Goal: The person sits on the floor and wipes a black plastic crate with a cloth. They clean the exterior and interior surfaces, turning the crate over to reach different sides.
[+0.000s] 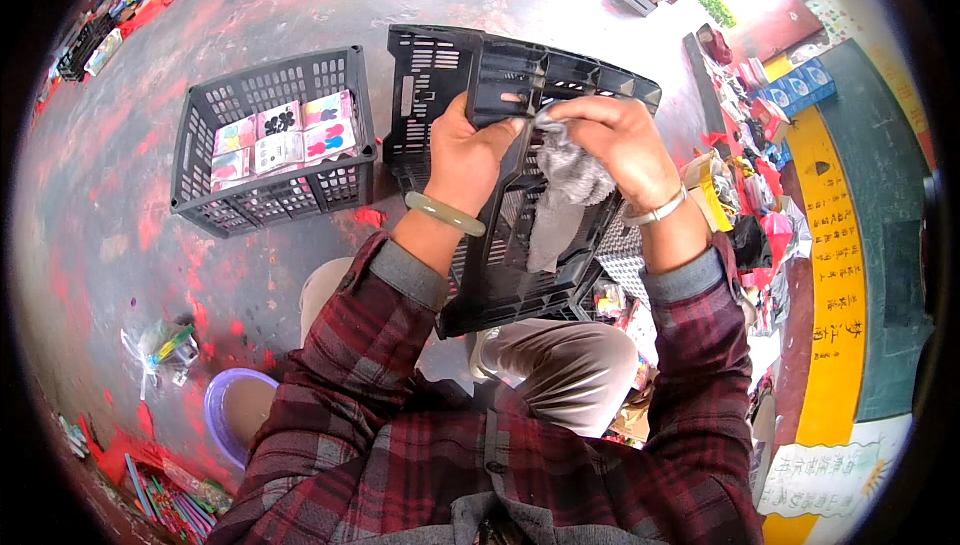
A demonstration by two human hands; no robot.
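Note:
A black plastic crate (505,295) with slotted walls is tipped up in front of me, over my knees. My left hand (468,160), with a pale green bangle on its wrist, is closed on the crate's rim, its thumb lying along the edge. In my right hand (625,150) is a crumpled grey cloth (570,175), pinched near the rim close to my left thumb. The cloth's lower end hangs down inside the crate. My right fingertips are partly hidden by the cloth and the rim.
Left of the held crate, another black crate (275,207) stands on the red-stained floor (110,205), holding several colourful flat packets (283,135). A purple-rimmed basin (212,415) sits by my left elbow, near a clear plastic bag (160,350). Mixed goods pile up along the right wall beneath a green board (885,205).

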